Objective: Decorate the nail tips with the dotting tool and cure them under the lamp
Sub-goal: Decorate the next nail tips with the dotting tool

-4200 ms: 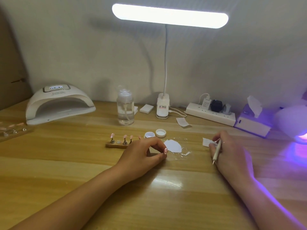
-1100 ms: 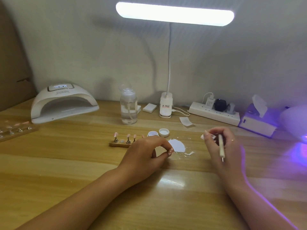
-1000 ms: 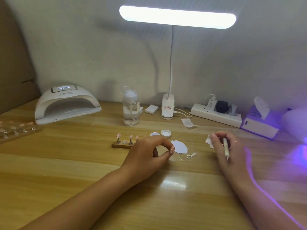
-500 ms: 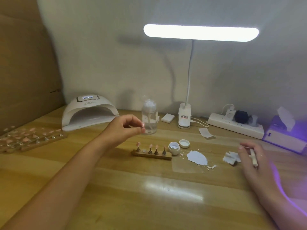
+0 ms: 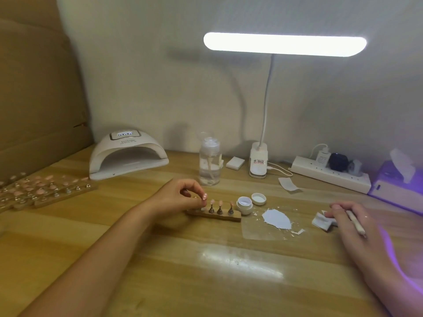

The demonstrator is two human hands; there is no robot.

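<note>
Three pale pink nail tips (image 5: 219, 203) stand upright on small dark pegs in a wooden strip (image 5: 215, 215) at mid-table, with the white curing lamp (image 5: 128, 154) well behind to the left. The left hand (image 5: 180, 199) is at the strip's left end, thumb and fingers narrowed to a pinch on a gold piece (image 5: 195, 197); whether it touches the strip I cannot tell. The right hand (image 5: 352, 221), well apart, rests on the table gripping the dotting tool (image 5: 356, 223), fingertips on a wipe (image 5: 321, 221).
</note>
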